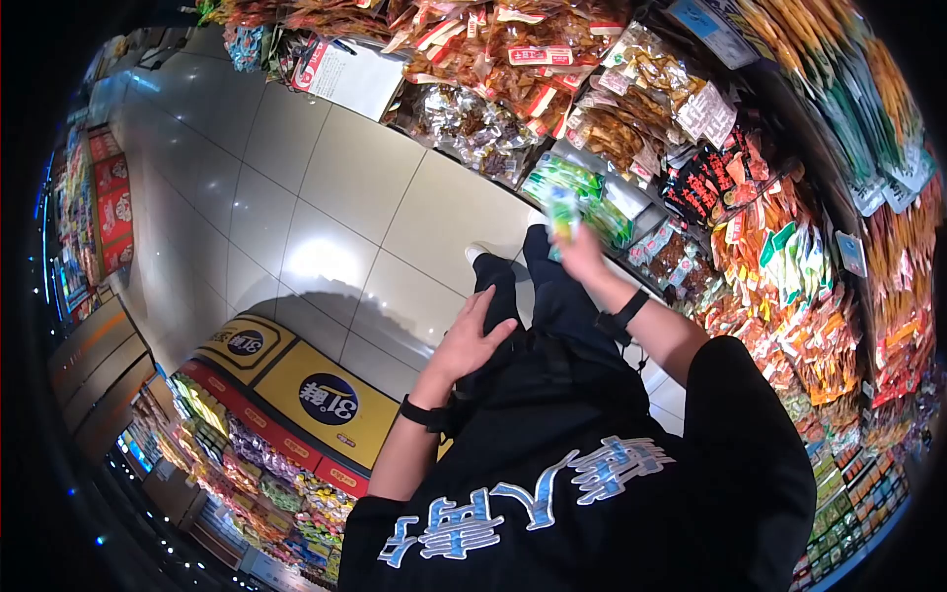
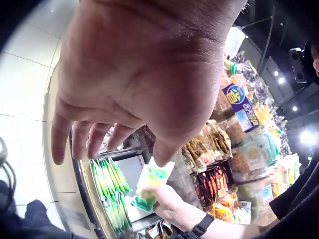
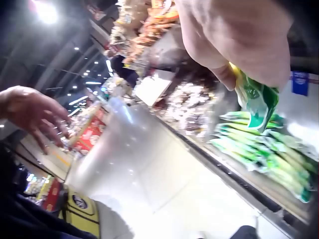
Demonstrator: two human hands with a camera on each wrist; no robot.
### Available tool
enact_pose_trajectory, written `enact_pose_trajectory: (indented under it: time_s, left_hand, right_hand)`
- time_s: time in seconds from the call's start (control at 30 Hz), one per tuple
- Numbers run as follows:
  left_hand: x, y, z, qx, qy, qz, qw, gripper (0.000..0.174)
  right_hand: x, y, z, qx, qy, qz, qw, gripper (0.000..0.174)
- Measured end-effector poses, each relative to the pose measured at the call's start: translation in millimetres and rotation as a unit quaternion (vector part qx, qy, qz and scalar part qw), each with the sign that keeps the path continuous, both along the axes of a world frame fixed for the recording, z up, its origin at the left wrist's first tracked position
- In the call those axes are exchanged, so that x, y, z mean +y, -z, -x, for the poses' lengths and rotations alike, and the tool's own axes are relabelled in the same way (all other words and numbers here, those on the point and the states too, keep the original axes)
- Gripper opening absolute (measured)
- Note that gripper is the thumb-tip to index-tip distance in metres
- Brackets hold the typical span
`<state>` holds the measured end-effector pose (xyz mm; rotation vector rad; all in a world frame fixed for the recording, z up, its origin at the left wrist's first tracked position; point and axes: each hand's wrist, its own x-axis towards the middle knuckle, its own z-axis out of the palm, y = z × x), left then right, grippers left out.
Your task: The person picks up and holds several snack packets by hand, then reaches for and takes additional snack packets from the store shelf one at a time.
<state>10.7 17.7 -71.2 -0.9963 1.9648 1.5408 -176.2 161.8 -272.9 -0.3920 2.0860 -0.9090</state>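
right grip (image 1: 584, 257): extended, holding green packet (image 1: 562, 209) | left grip (image 1: 470, 338): fingers apart

Packets (image 2: 107, 175) lie in a compartment (image 2: 130, 173) (wrapped goods (image 1: 464, 128) alongside), right of the floor (image 1: 330, 187).

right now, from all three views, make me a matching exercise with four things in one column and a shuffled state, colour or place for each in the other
Things
1. left hand
2. right hand
3. displayed packets
4. floor

Matches
A. pale and tiled
B. gripping a green and white packet
C. mostly green, lying side by side
D. fingers spread, holding nothing

Pairs: 1-D, 2-B, 3-C, 4-A
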Motion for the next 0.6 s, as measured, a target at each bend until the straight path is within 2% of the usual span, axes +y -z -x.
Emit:
enact_pose_trajectory:
  time_s: [0.03,0.07,0.1,0.13,0.17,0.33,0.4,0.47,0.57,0.6]
  left_hand:
    - [-2.2,2.7,-6.0,-0.004,-0.018,-0.013,1.0,0.07]
    - [-3.3,9.0,-15.2,-0.009,-0.037,-0.026,0.999,0.067]
    - [-3.8,15.0,-24.6,-0.015,-0.057,-0.039,0.998,0.065]
    - [-4.6,19.8,-32.5,-0.031,-0.049,-0.04,0.997,0.06]
    - [-5.9,20.4,-36.8,-0.041,-0.056,-0.049,0.996,0.059]
    - [-7.4,18.9,-46.3,-0.077,-0.078,-0.068,0.992,0.056]
    - [-7.7,18.2,-50.3,-0.075,-0.087,-0.074,0.991,0.055]
    - [-7.9,17.1,-53.0,-0.07,-0.101,-0.077,0.989,0.054]
    - [-6.3,15.7,-56.1,-0.067,-0.121,-0.08,0.987,0.056]
    - [-6.3,15.1,-57.2,-0.071,-0.123,-0.081,0.987,0.056]
  right_hand:
    - [1.0,-18.1,26.4,0.036,0.03,-0.036,0.998,0.032]
    - [12.4,1.2,41.9,0.165,0.057,-0.051,0.983,0.035]
    - [20.7,13.5,58.8,0.222,0.063,-0.049,0.972,0.038]
    - [24.6,15.1,73.6,0.236,0.063,-0.075,0.967,0.038]
    - [34.8,37.4,85.0,0.299,0.021,-0.098,0.949,0.042]
    - [57.4,71.6,86.9,0.252,-0.108,-0.263,0.925,0.05]
    - [55.6,72.8,79.7,0.243,-0.087,-0.268,0.928,0.052]
    - [51.6,71.3,76.9,0.275,-0.06,-0.226,0.932,0.058]
    - [45.7,84.0,92.5,0.247,-0.075,-0.127,0.958,0.061]
    - [43.3,89.7,98.6,0.249,-0.118,-0.124,0.953,0.06]
